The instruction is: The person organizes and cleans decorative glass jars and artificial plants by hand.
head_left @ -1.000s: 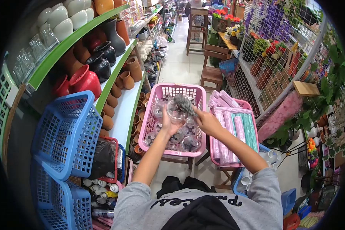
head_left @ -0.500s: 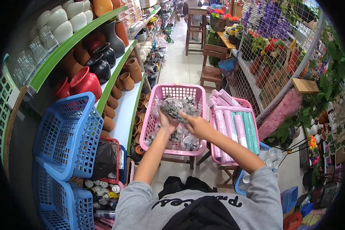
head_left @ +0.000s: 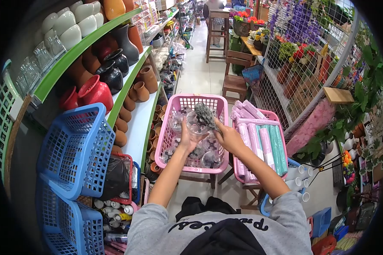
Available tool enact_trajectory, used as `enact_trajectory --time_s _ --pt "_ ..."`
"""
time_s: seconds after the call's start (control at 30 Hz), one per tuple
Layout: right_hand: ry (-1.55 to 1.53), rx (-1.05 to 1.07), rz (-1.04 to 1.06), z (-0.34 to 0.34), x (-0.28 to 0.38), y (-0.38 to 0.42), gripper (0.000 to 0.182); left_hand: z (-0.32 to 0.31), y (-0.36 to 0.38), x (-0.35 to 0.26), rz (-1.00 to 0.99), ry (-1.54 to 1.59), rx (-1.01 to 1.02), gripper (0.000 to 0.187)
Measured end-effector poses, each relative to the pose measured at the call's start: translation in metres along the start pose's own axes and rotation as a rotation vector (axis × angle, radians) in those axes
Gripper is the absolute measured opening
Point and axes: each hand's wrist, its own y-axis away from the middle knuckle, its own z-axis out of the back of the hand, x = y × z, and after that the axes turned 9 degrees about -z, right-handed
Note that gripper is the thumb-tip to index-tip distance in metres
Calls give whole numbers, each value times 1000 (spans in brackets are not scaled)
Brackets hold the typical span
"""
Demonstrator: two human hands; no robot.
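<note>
My left hand (head_left: pixel 189 139) is closed around a clear round container (head_left: pixel 193 124), held above the pink basket (head_left: pixel 189 169). In my right hand (head_left: pixel 228 137) is the lower end of a grey fluffy duster (head_left: pixel 205 114). Its shaggy head reaches up and left, over the right side of the container, and partly covers it. Under my hands, the basket holds several clear round pieces (head_left: pixel 210 159) with dark patches, whose exact kind I cannot make out.
To the right, a second pink basket (head_left: pixel 251 182) carries wrapped pink and green rolls (head_left: pixel 266 144). Blue baskets (head_left: pixel 74 157) are stacked at left beside shelves of clay pots and vases (head_left: pixel 95 93). A wire-mesh rack (head_left: pixel 304 72) and wooden chair (head_left: pixel 235 80) stand ahead right; a person stands far down the aisle.
The duster has turned upright and shifted up and right from over my left palm. The clear container in my left hand now shows. My right hand has moved slightly right.
</note>
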Motion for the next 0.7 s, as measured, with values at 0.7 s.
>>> enact_trajectory --time_s 0.7 --pt "-95 -133 151 -9 -16 -5 48 45 -11 -2 -386 -925 18 43"
